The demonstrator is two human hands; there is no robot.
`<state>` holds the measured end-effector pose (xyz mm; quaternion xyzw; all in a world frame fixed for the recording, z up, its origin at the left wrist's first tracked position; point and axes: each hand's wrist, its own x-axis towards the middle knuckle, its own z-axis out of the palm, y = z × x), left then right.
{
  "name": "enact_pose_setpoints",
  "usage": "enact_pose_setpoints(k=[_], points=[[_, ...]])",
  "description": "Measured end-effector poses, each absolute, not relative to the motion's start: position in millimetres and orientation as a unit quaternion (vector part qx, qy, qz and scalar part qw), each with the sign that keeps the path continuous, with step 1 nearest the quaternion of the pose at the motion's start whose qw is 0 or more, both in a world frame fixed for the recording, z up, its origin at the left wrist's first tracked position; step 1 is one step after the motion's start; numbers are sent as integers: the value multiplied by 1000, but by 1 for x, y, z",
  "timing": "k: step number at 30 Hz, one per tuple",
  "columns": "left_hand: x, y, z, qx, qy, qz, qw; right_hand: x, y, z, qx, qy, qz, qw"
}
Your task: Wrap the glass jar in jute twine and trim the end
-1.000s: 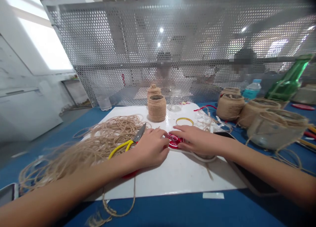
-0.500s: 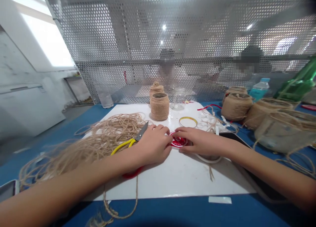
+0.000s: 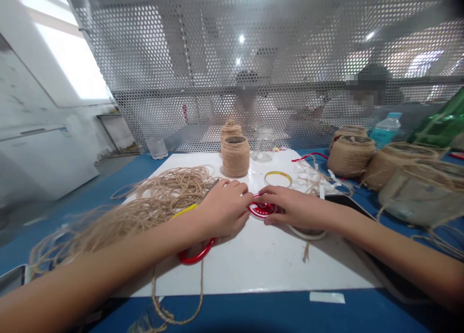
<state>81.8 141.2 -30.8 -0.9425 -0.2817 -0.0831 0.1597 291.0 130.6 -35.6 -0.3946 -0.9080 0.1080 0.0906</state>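
A flat red round disc (image 3: 262,208) with white markings lies on the white board (image 3: 253,270) between my hands. My right hand (image 3: 290,205) curls its fingers and thumb around the disc's right edge. At the disc's left edge is my left hand (image 3: 224,207), fingers bent and pressed together; what is between the tips is hidden. Beneath my left wrist lie scissors with yellow handles (image 3: 184,210), largely covered. A red ring-shaped handle (image 3: 197,255) shows below that forearm. A white-rimmed round thing (image 3: 308,235) is partly hidden under my right forearm.
Loose jute twine (image 3: 170,193) heaps at left. Behind my hands stand a twine-wrapped jar (image 3: 235,157), a clear glass jar (image 3: 264,144) and a yellow ring (image 3: 278,179). More wrapped jars (image 3: 351,156) and a blue bottle (image 3: 386,130) are at right. A perforated metal screen (image 3: 203,67) closes the back.
My left hand has shifted slightly and covers more of the scissors. More of the red handle shows below my forearm. My right hand stays around the disc. The view shifts a little.
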Motion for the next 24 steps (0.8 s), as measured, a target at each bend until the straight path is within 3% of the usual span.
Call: enact_pose_setpoints(k=[13, 24], points=[[86, 164, -30, -955, -73, -42, 286, 292, 132, -32, -389, -909, 112, 99], [82, 177, -25, -981, -15, -45, 190, 293, 133, -30, -370, -919, 99, 90]])
